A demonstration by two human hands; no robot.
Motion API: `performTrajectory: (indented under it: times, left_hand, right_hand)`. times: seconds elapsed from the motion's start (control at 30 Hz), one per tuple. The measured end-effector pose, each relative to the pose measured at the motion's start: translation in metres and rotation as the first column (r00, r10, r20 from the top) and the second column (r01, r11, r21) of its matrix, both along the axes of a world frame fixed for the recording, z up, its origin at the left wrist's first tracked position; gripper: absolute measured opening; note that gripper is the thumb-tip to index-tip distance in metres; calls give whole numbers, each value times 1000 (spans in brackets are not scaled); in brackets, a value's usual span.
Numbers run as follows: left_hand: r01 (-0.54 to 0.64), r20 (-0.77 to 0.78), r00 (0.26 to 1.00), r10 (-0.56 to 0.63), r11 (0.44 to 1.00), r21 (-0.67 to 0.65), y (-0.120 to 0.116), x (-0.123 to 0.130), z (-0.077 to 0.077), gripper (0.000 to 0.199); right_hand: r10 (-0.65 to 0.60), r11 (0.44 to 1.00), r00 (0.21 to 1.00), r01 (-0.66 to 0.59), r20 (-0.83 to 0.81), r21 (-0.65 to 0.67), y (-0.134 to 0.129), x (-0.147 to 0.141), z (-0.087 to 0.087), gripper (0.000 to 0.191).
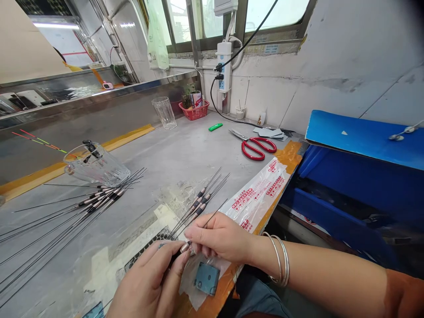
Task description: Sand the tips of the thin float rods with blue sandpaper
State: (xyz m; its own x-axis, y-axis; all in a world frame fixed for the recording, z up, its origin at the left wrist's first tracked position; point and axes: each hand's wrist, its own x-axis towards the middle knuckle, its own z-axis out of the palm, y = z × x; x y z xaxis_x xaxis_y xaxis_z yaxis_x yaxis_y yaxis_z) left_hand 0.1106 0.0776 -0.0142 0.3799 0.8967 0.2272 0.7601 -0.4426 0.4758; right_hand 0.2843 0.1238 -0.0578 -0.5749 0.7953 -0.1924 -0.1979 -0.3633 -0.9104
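Near the table's front edge, my left hand (149,280) pinches the body of a thin fishing float (185,246), dark and copper-coloured. My right hand (218,234) is closed on the same float's thin stem, just to the right, with the fingertips of both hands almost touching. The stem's tip sticks out above my right hand. Just beyond my hands lies a small group of similar floats (202,198). Below my right hand a small blue square block (206,278) rests on white film. A larger bundle of floats (96,203) lies at the left.
A glass mug (99,165) lies tilted at the left, holding coloured tips. Farther back are a glass (164,114), a red basket (194,111), a green piece (215,127) and red-handled scissors (256,145). Printed plastic film (261,190) lies along the right edge, beside a blue bin (334,207).
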Motion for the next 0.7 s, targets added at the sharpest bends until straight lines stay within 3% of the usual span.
performTrajectory:
  times: [0.2, 0.33, 0.47, 0.7]
  left_hand:
    - [-17, -22, 1000, 17, 1000, 2, 0, 2, 0, 21]
    - [3, -17, 1000, -2, 998, 58, 0, 2, 0, 22]
    - [21, -3, 1000, -21, 999, 47, 0, 1, 1, 21]
    - [41, 31, 999, -38, 995, -92, 3, 1, 8, 26]
  right_hand:
    - [72, 990, 995, -62, 76, -123, 0, 2, 6, 38]
    - [46, 980, 996, -31, 72, -198, -3, 0, 5, 34]
    - [24, 995, 999, -21, 29, -102, -5, 0, 3, 30]
    - [5, 995, 998, 1, -55, 101, -2, 1, 3, 27]
